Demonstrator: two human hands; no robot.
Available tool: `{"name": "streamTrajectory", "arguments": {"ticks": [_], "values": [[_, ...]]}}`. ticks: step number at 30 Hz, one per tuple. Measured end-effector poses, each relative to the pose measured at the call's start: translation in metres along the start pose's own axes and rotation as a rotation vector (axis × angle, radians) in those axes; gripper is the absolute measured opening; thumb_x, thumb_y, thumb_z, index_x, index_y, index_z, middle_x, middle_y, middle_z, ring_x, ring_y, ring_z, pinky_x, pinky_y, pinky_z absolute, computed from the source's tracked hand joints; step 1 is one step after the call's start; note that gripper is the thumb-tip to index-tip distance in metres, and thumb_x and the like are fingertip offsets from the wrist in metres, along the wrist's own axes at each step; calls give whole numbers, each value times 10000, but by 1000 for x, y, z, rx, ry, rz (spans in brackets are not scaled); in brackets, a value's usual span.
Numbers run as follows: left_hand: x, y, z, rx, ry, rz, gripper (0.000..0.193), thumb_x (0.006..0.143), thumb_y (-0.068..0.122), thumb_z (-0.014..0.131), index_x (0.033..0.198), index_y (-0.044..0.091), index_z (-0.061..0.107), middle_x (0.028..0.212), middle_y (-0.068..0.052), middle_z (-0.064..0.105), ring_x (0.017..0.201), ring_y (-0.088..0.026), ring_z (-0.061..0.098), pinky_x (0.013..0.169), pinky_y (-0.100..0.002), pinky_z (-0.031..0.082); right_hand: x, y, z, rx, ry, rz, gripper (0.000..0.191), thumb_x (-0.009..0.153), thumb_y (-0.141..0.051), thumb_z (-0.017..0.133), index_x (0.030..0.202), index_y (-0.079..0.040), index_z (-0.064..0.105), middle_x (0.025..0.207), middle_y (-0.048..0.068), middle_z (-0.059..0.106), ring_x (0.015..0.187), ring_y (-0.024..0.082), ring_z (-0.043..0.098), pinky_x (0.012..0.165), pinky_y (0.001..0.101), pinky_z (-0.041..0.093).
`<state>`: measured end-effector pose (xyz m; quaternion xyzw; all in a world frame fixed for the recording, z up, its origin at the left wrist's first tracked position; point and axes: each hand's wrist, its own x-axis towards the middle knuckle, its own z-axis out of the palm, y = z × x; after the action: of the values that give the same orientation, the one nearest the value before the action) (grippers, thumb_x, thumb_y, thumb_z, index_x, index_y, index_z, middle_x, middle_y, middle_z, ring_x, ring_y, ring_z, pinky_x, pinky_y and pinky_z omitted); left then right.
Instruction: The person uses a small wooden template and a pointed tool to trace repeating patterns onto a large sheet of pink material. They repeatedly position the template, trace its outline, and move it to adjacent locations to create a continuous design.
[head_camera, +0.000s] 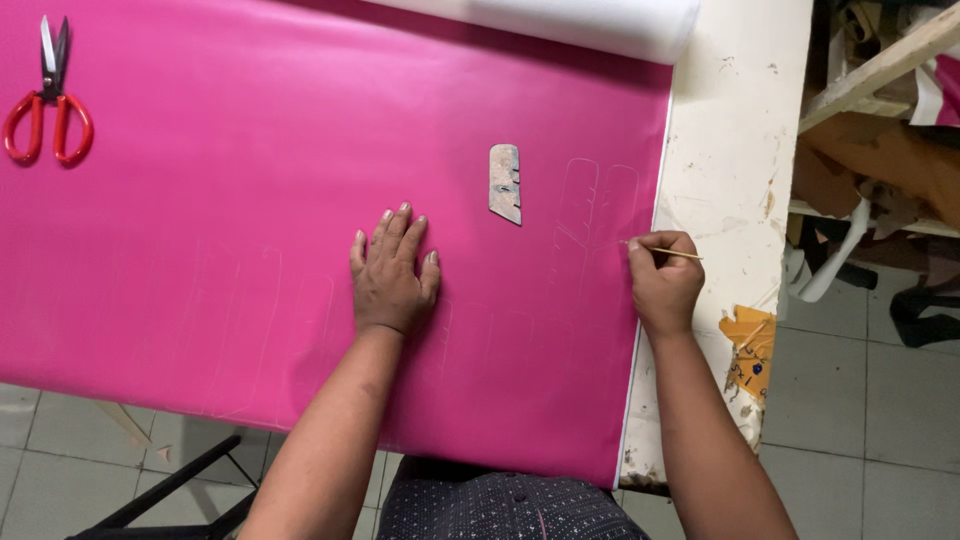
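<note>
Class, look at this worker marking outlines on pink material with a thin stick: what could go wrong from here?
1. The left hand presses flat far from the right hand, so the pink sheet might shift under the thin stick.
2. The template lies loose and could get nudged.
3. The marked outlines are faint, so they might be misread.

No packages, signs or screens show. The nearest thing to a label is an orange scrap of paper (748, 345) stuck on the counter's (735, 120) right edge, lower right of the frame.

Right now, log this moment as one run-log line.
left hand: flat on pink sheet | right hand: holds thin stick | grey template: lying apart | scissors: far left
</note>
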<state>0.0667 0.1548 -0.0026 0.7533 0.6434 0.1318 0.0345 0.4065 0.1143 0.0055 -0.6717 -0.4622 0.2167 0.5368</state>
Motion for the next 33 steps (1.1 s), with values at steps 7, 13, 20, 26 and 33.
{"name": "streamTrajectory", "arguments": {"ticks": [7,13,20,26,33], "values": [[1,0,-2,-13,-28,-11,539,1003,433,463,1493,214,515,1616,-20,404,1508,-183,327,1251,-483,112,-7,-6,-1,-125,-59,31,114,949,-97,740,955,-31,647,898,64,724,810,120,678,742,272,570],[1,1,-2,-30,-20,-10,539,1000,429,474,1489,209,523,1617,-25,409,1511,-184,328,1254,-484,113,-9,-7,-2,-92,-78,-5,91,960,-83,724,961,-37,647,921,58,721,840,120,678,762,275,572],[0,0,0,-26,-6,-5,546,992,433,480,1487,208,527,1614,-25,417,1511,-185,333,1255,-487,117,-10,-1,-4,-19,-103,-53,88,961,-33,706,947,-30,618,957,76,714,859,122,674,777,272,570],[-1,-1,2,-17,0,5,545,1006,438,470,1497,205,513,1623,-29,407,1517,-191,326,1254,-492,114,-4,-5,-2,178,-63,160,76,983,-56,689,1027,-27,635,944,56,718,738,63,647,623,212,534],[1,0,-3,-37,-34,-7,561,992,445,465,1502,213,498,1625,-22,391,1517,-185,309,1256,-491,104,-4,-11,5,116,-80,180,95,1004,-67,683,1075,-8,660,866,47,710,697,65,621,606,208,514]]}}
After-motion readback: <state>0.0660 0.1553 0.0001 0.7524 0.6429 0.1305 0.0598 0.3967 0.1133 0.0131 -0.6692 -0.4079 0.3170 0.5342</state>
